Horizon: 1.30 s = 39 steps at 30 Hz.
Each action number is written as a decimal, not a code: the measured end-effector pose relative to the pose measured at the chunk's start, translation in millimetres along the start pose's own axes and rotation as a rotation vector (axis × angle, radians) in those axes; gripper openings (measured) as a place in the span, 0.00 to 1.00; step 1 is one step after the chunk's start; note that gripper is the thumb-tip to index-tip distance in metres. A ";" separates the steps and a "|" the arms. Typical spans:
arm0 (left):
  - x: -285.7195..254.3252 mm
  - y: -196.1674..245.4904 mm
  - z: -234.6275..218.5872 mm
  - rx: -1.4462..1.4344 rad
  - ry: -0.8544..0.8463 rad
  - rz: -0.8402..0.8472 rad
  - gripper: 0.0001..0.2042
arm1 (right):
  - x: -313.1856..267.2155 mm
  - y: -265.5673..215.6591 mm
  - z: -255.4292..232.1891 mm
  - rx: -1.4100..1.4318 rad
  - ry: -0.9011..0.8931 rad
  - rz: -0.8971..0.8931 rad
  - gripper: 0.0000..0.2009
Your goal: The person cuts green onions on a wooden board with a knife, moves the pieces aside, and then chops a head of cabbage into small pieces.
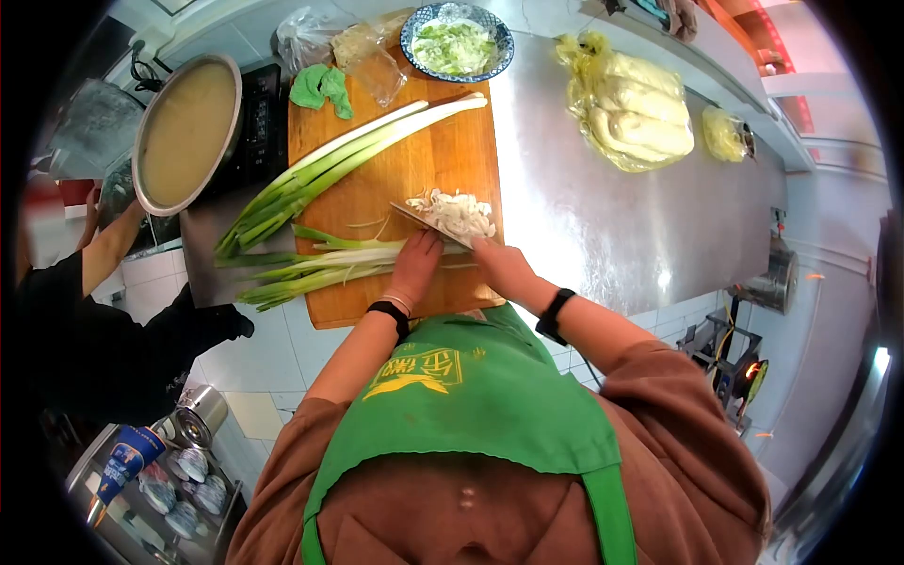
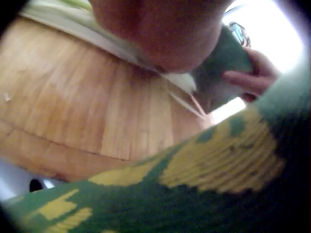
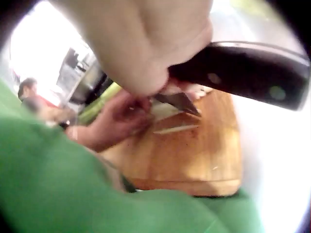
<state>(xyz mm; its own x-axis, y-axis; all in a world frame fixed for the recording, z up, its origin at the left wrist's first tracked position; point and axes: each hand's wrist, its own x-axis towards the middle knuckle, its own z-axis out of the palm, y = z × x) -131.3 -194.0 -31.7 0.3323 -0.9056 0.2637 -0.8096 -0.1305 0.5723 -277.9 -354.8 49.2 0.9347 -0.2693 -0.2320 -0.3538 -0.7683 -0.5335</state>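
My right hand [image 1: 509, 272] grips a knife [image 1: 428, 223] whose blade lies between the chopped white pieces [image 1: 457, 215] and my left hand [image 1: 415, 267]. In the right wrist view the dark knife handle [image 3: 243, 73] sticks out from the fist. With its fingers curled, my left hand [image 3: 114, 121] holds down the scallion stalks [image 1: 325, 267] on the wooden cutting board [image 1: 433, 155]. More long scallions [image 1: 330, 165] lie across the board above. The left wrist view shows white stalks [image 2: 97, 34] under my left hand [image 2: 160, 29].
A patterned bowl [image 1: 506, 47] of chopped greens stands behind the board, near a green cloth [image 1: 322, 89] and plastic bags. A large pot [image 1: 188, 132] is at the left, by another person's arm [image 1: 115, 247]. Bagged pale food [image 1: 636, 111] rests on the steel counter [image 1: 584, 226].
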 end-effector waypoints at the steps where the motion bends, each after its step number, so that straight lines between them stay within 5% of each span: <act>1: 1.4 -0.7 -0.8 0.015 0.009 -0.001 0.11 | 10.2 2.5 3.8 0.007 0.059 -0.066 0.06; 7: 0.7 2.1 -3.9 0.009 -0.001 -0.005 0.11 | -2.4 -12.4 -38.0 0.005 -0.068 0.055 0.06; 13: 0.7 0.9 -1.7 0.001 0.021 0.007 0.12 | 16.2 -6.6 1.3 0.037 -0.014 0.026 0.08; 22: -3.8 0.1 0.1 0.001 0.034 0.014 0.11 | -10.7 -14.1 -29.9 0.149 -0.086 0.106 0.08; 30: -1.0 -0.2 -17.0 -0.034 0.037 -0.014 0.09 | 25.0 -8.2 -5.7 0.059 0.034 0.009 0.06; 39: -7.2 -2.2 -19.0 -0.027 -0.006 -0.101 0.11 | 2.2 -14.3 0.6 0.022 -0.074 0.055 0.05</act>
<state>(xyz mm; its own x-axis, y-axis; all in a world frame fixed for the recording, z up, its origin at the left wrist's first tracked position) -122.8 -179.6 -20.1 0.4089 -0.8906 0.1991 -0.7587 -0.2105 0.6165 -270.8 -344.1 55.8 0.9091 -0.2664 -0.3202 -0.4057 -0.7402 -0.5362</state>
